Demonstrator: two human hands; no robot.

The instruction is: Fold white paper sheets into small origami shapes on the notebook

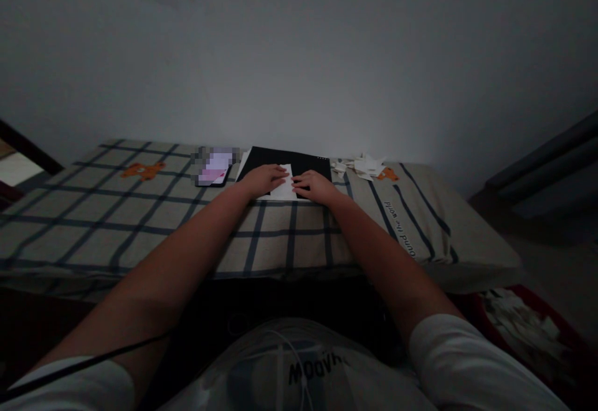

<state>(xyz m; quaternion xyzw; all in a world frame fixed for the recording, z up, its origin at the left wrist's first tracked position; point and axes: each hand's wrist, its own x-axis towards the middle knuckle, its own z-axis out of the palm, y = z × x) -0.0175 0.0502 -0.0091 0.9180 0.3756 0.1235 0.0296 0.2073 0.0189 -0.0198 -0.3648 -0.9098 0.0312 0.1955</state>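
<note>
A small white sheet of paper (286,182) lies on a black board (299,162) near the wall. My left hand (265,179) presses flat on the paper's left side. My right hand (314,185) rests on its right side, fingers bent over the edge. Both arms reach forward across a checked cloth (140,218) with dark lines and orange bear prints.
A phone (215,167) with a lit screen lies left of the black board. A heap of small folded white paper pieces (362,165) sits to the right. A red container with white scraps (518,324) stands on the floor at lower right. The room is dim.
</note>
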